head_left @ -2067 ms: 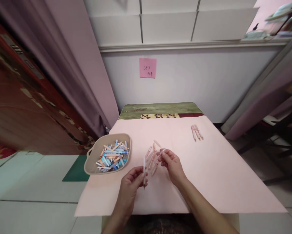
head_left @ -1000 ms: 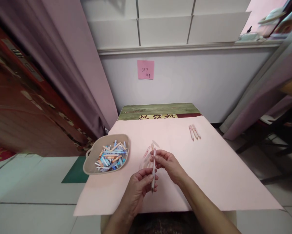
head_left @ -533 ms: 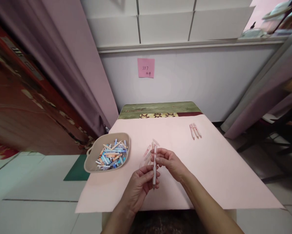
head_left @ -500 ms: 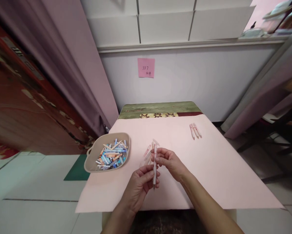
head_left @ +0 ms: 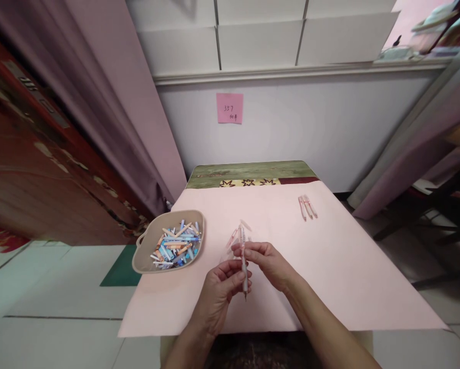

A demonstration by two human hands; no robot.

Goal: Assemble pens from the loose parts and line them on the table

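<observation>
Left hand (head_left: 223, 287) pinching pen (head_left: 244, 269) low, right hand (head_left: 264, 260) pinching it higher, over worktop (head_left: 276, 170), loose parts (head_left: 233, 237) near at eleven o'clock, three pens (head_left: 308, 208) at two, filled basket (head_left: 146, 257) around ten.

The pen (head_left: 244, 267) is whitish, the table cover (head_left: 353, 277) pale pink, the basket (head_left: 145, 250) beige, the note (head_left: 230, 102) pink.

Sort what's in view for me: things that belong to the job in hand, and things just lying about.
Likely in the job:
pen, in left hand and right hand
loose pieces behind the hands
three pens
basin of mixed pieces
pink sheet underneath

Apparently just about:
sticky note
curtain
door
</observation>
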